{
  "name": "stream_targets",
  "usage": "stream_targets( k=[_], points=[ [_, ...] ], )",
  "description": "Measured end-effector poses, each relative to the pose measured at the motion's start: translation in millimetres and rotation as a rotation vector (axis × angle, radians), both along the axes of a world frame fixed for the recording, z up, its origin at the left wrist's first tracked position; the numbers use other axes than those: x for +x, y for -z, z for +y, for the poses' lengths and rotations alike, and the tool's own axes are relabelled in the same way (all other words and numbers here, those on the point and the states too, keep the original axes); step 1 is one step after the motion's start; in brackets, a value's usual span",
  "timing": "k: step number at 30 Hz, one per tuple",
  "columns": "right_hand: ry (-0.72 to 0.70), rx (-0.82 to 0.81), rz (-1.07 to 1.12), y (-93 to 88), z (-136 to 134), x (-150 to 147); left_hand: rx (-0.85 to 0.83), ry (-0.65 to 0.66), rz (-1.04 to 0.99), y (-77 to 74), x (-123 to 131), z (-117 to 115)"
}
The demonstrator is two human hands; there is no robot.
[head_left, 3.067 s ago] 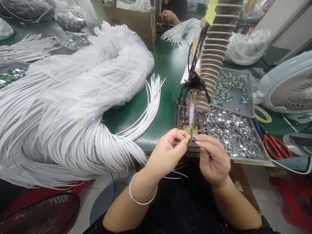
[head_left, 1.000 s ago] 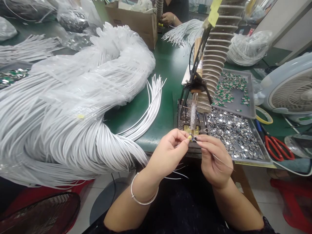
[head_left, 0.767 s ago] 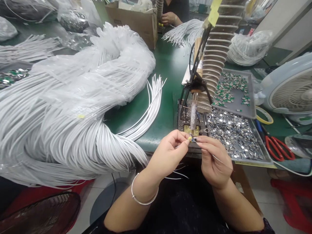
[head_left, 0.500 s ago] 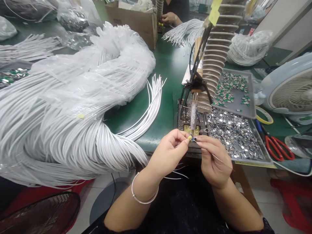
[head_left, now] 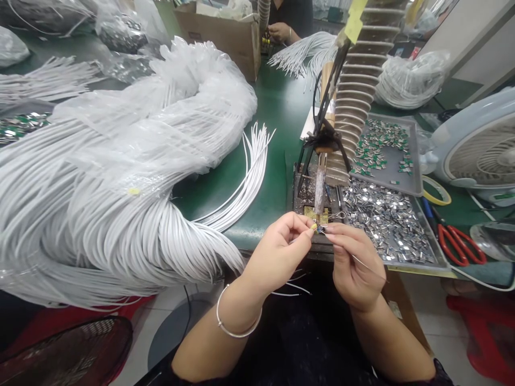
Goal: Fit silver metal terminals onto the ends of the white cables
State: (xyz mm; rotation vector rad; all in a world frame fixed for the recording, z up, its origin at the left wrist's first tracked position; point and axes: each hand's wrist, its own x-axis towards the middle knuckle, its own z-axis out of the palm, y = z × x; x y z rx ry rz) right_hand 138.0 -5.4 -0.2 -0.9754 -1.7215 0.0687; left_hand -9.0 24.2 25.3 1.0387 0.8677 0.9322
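Observation:
My left hand (head_left: 277, 252) is closed in a pinch on a small connector (head_left: 317, 228), mostly covered by the fingertips; a yellow spot and a bluish bit show there. My right hand (head_left: 356, 262) is closed, its thumb and fingers pinching a thin solder wire (head_left: 364, 264) whose tail runs back across the palm side. Both sets of fingertips meet right under the tip of an upright soldering iron (head_left: 319, 190) held in a stand. White cable ends (head_left: 287, 294) stick out below my left wrist.
A large bundle of white cables (head_left: 161, 236), partly in plastic, covers the left. To the right are a tray of metal connectors (head_left: 444, 260), a tray of green-ended pieces (head_left: 416, 155), red-handled scissors (head_left: 462, 244) and a fan (head_left: 483, 145). A ribbed hose (head_left: 354, 102) hangs down. Another person's hand (head_left: 279, 32) is at the back.
Both hands have shifted very slightly to the right, still pinched together under the iron's tip. Otherwise the scene looks the same.

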Motion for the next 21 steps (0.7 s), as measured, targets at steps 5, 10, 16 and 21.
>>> stream_targets(
  k=[5, 10, 16, 21],
  points=[
    [-0.005, -0.009, 0.002, -0.1, -0.1, 0.1, 0.001, -0.006, -0.009, 0.0, 0.0, 0.7],
    [-0.012, -0.017, 0.003, -1.2, -1.2, 0.4, -0.010, 0.000, -0.019, 0.8, -0.2, 0.8],
    [-0.026, -0.036, 0.008, 2.3, -3.5, 0.9, -0.026, 0.012, -0.010, 4.5, -1.8, -1.3],
    [-0.046, -0.044, 0.020, 3.9, -3.2, 0.0, -0.034, 0.007, -0.012, 6.6, -0.9, -2.3]
  ],
)
